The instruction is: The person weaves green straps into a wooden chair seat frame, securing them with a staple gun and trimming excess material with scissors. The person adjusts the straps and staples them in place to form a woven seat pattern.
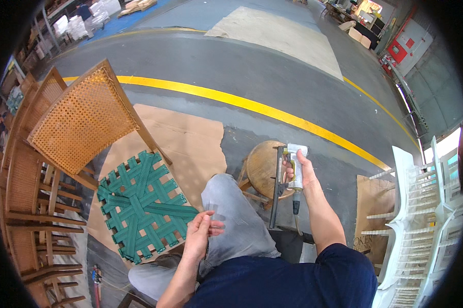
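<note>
To my left stands a wooden chair with a woven cane back (90, 120). Its seat frame carries interlaced green webbing (139, 233), with diagonal bands crossing near the middle. From that crossing a green webbing strap (172, 209) runs right to my left hand (200, 233), which pinches its end with thumb and fingers. My right hand (304, 172) is wrapped around the handle of a pneumatic staple gun (296, 180), held upright with its dark magazine on the left side and a hose below. The gun is apart from the chair, in front of a round wooden stool (262, 167).
Flattened cardboard (190, 141) lies under the chair. More cane-backed chairs (23, 179) are stacked at far left. White chair frames (408, 205) are stacked at right beside another cardboard sheet (370, 205). A yellow floor line (231, 100) crosses ahead. Air hose fittings (97, 277) lie at lower left.
</note>
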`<state>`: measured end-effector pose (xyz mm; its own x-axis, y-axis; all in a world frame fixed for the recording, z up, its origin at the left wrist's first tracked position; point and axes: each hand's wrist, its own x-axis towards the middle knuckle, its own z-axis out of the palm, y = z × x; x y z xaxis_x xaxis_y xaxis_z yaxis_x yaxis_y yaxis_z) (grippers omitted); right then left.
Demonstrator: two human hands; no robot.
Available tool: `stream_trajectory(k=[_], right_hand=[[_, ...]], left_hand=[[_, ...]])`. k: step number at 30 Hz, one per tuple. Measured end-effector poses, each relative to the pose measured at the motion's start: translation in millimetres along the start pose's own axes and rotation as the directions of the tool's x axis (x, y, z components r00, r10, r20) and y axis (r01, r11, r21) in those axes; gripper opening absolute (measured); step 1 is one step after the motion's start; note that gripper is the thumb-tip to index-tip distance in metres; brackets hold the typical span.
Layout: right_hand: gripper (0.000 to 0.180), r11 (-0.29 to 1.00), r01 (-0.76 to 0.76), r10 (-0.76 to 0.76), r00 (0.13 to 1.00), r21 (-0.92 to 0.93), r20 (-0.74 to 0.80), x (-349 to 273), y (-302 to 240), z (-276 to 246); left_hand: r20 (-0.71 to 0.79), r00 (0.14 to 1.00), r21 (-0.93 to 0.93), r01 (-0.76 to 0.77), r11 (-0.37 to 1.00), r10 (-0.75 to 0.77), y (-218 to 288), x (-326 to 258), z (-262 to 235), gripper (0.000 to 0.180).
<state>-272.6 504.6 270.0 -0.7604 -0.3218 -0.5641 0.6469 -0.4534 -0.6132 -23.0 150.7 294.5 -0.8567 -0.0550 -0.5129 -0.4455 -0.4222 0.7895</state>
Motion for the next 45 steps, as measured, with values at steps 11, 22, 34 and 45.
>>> stream_trajectory(k=[11,22,34,45], right_hand=[[0.044,0.874,0.009,-0.237,0.881,-0.486,-0.41,26.5,9.9,-2.9],[0.035,0.692,0.273,-0.462,0.879,-0.669,-0.119,-13.4,-20.4,88.4],[0.055,0.277,0.442,-0.642,0.746,-0.853,0.178,-26.3,42.5,166.6],[0.064,0.373,0.672,-0.216,0.733,-0.639,0.645,-55.7,82.6,145.7]], left_hand=[[-0.06,0.998,0.014,0.008,1.0,-0.007,-5.1,3.1,-16.2,0.034],[-0.08,0.997,0.039,0.023,0.999,-0.02,-13.9,-1.6,-33.0,0.031],[0.203,0.942,0.069,-0.287,0.956,0.268,33.5,42.1,54.1,0.064],[0.034,0.996,-0.432,-0.058,0.9,0.08,20.2,95.7,84.5,0.049]])
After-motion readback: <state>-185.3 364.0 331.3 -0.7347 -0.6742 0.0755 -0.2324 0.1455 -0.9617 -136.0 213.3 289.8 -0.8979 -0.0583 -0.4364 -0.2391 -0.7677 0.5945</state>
